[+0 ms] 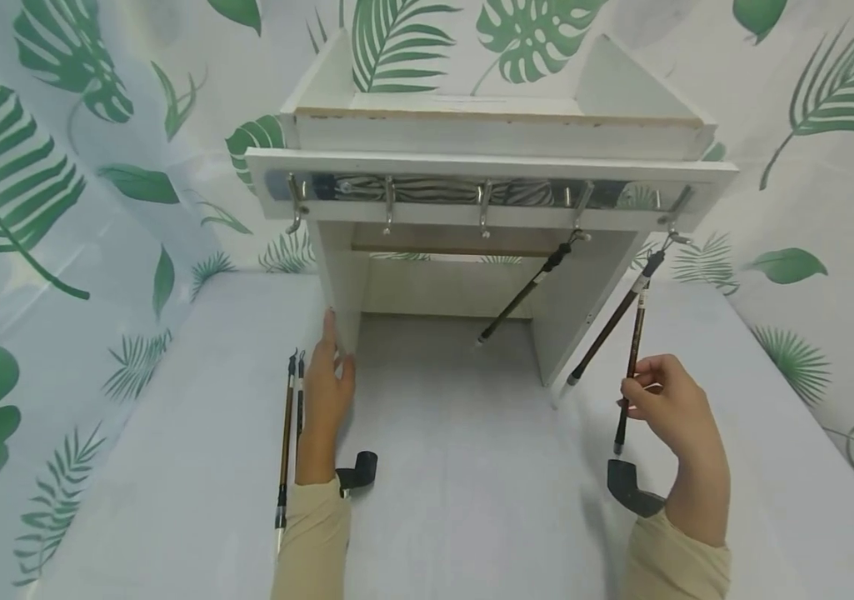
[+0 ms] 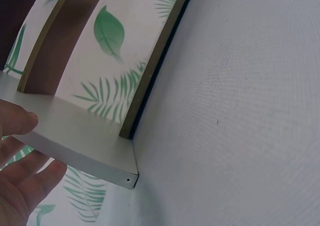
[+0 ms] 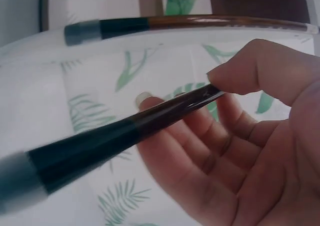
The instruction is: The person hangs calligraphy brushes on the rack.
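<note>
My right hand (image 1: 670, 404) pinches the dark brown handle of a calligraphy brush (image 1: 637, 325) between thumb and fingers; its bristle end points down. The top of that brush meets the rack's rightmost hook (image 1: 677, 212), where another brush (image 1: 610, 333) hangs by its loop. In the right wrist view the held brush (image 3: 170, 110) slants across the fingers. My left hand (image 1: 327, 392) is at the left side panel (image 1: 338, 283) of the white rack. Its thumb and fairly straight fingers (image 2: 42, 181) lie on either side of the panel's edge (image 2: 90, 161).
A third brush (image 1: 524, 296) hangs from the neighbouring hook (image 1: 582, 208). Two more brushes (image 1: 287, 433) lie on the white table (image 1: 464, 467), left of my left forearm. An open tray (image 1: 501, 129) tops the rack. Leaf-patterned cloth (image 1: 22, 275) surrounds the table.
</note>
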### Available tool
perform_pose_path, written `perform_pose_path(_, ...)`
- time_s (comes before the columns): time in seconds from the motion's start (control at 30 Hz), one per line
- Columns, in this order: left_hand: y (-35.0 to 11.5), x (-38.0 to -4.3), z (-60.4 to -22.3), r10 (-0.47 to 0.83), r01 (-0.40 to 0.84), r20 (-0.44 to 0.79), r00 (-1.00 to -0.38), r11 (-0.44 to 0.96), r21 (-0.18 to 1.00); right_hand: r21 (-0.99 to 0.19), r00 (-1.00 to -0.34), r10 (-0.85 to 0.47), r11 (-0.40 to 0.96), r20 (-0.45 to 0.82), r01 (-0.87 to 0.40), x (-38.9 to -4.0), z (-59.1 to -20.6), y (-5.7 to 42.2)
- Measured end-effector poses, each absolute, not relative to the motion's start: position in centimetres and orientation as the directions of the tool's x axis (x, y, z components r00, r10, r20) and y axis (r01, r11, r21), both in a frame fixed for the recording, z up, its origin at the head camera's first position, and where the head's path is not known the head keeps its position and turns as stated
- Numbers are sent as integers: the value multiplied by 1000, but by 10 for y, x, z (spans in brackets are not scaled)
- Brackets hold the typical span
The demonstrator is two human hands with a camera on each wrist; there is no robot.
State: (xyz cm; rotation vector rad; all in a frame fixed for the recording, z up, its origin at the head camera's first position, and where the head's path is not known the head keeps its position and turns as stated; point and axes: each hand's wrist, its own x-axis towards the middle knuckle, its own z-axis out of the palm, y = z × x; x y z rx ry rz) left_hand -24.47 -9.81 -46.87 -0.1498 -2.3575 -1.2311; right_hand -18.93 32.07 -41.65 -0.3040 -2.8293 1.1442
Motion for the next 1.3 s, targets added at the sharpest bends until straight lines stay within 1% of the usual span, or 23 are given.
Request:
perform_pose_path(0.1,-99,-245,-469,-112,305,453,-884,597,742,-698,-968,241,705,63,130,-198,-441,341)
perform_pose_path(0.17,-99,-246,-469,-111,303,453,-885,602,739,-696,-957,272,707,104,125,-198,-443,342)
perform_pose_path(0.27,-99,-246,-468,-110,309,459,-882,600,738,-692,-940,301,713,158,112,-189,-420,323)
perform_pose_path(0.4,-99,-247,-468,-110,315,462,-880,594,740,-728,-912,339,682,228,71,-169,-377,288)
perform_pose_path(0.47,-99,-247,-468,-112,312,462,-880,596,740,-766,-886,386,641,258,56,-163,-364,276)
perform_pose_path(0.53,-99,-247,-468,-114,309,461,-880,598,739,-801,-853,426,599,300,17,-160,-358,268)
perform_pose_path(0.6,-99,-247,-469,-114,309,461,-880,600,738,-824,-820,435,562,371,-74,-158,-355,262)
perform_pose_path(0.67,-99,-247,-469,-116,308,461,-880,600,738,-809,-794,394,555,462,-196,-156,-354,255)
perform_pose_path(0.8,-100,-248,-471,-118,306,460,-880,601,738,-734,-761,229,529,607,-426,-153,-351,236)
perform_pose_path(0.9,-100,-248,-471,-115,304,454,-883,599,741,-682,-740,118,504,662,-530,-152,-350,223)
perform_pose_path(1.0,-100,-248,-470,-115,296,445,-888,596,746,-646,-727,40,493,686,-582,-153,-353,211)
perform_pose_path(1.17,-101,-248,-469,-115,285,433,-894,600,747,-614,-739,-54,518,671,-595,-152,-354,195)
perform_pose_path(1.3,-101,-248,-469,-114,294,443,-889,601,743,-600,-752,-96,541,652,-589,-151,-353,187)
